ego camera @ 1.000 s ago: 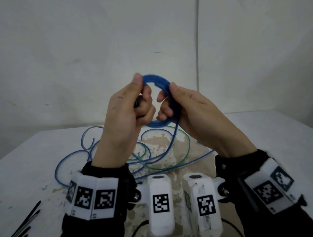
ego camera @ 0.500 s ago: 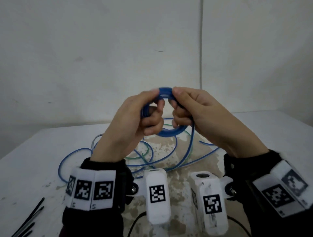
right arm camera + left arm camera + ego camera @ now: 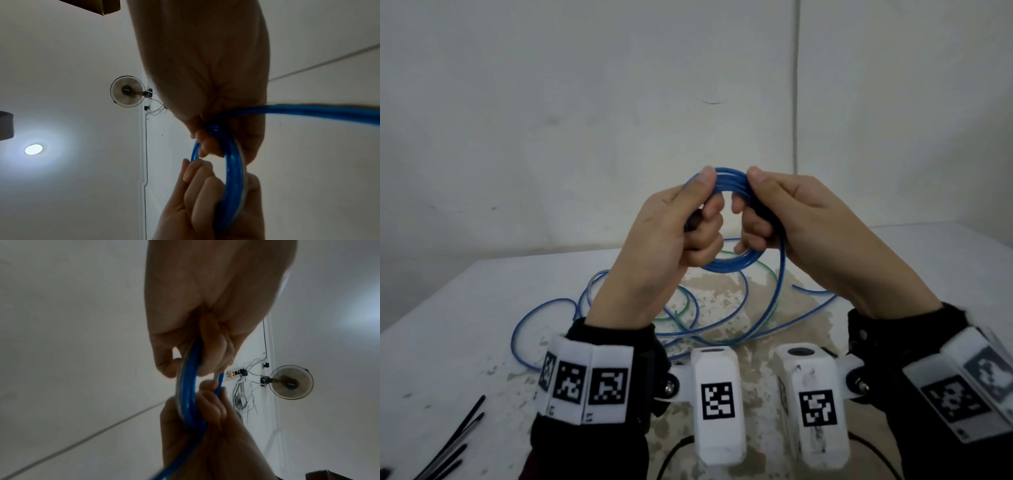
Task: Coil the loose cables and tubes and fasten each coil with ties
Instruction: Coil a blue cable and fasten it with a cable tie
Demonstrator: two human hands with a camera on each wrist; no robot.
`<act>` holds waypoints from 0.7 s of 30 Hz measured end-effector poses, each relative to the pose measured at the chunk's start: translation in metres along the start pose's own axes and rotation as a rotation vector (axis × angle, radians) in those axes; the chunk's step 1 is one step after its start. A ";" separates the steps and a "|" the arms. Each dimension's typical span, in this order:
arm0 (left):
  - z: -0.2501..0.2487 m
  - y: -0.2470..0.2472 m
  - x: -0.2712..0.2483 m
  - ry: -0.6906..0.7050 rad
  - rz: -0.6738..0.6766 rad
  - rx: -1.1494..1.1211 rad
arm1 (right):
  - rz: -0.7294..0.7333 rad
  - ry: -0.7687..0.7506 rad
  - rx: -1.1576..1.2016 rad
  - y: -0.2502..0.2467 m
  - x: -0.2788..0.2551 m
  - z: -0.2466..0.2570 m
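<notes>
Both hands hold a small coil of blue tube [image 3: 730, 178] up in the air above the table. My left hand [image 3: 681, 219] grips the coil's left side, thumb on top and fingers curled through the ring. My right hand [image 3: 777, 212] grips the right side the same way. The blue coil [image 3: 188, 386] runs between both fists in the left wrist view, and the coil [image 3: 232, 170] loops round the fingers in the right wrist view. A loose length of the blue tube [image 3: 774, 294] hangs from the right hand to the table, where more of it lies tangled with a green tube [image 3: 690, 301].
Several black cable ties [image 3: 453, 442] lie at the table's front left. The white table [image 3: 465, 308] has a worn brown patch in the middle and meets a white wall behind. A wall fan [image 3: 126, 93] shows high up in the wrist views.
The hands dipped with the coil, then rose a little. Both thumbs now sit close together on the coil's top, and the hanging tube has shifted right.
</notes>
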State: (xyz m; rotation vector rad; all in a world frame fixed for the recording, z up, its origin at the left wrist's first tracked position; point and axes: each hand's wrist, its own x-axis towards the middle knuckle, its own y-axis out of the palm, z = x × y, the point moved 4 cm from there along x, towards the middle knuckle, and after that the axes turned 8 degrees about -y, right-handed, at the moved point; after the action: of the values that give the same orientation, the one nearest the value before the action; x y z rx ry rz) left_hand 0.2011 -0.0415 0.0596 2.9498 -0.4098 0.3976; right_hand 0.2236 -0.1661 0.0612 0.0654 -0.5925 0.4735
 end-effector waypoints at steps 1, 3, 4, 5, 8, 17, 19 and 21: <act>-0.002 -0.001 0.000 0.031 -0.024 -0.021 | -0.007 -0.011 -0.002 -0.001 0.001 0.000; -0.002 -0.002 0.000 0.033 -0.033 -0.042 | 0.001 -0.024 -0.024 -0.002 0.001 0.001; 0.000 -0.002 0.001 0.000 -0.007 -0.030 | 0.018 -0.028 -0.054 -0.002 0.001 0.001; 0.003 -0.003 0.000 -0.048 0.028 0.001 | 0.038 -0.032 -0.096 -0.003 0.001 0.001; 0.006 -0.007 -0.002 -0.106 0.061 0.098 | 0.093 -0.026 -0.134 0.002 0.000 -0.001; 0.006 -0.006 0.001 -0.079 -0.025 0.019 | 0.021 0.023 -0.014 0.003 0.001 -0.004; 0.004 -0.003 0.000 -0.032 -0.032 0.056 | 0.030 0.007 -0.038 0.003 0.001 -0.002; 0.001 -0.003 0.000 0.039 -0.072 0.007 | 0.018 -0.010 0.009 0.001 0.001 -0.001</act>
State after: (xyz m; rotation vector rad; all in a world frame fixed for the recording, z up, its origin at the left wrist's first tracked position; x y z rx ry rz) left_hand 0.2025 -0.0390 0.0585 2.9485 -0.2965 0.4482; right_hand 0.2241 -0.1644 0.0612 0.0711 -0.6008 0.4938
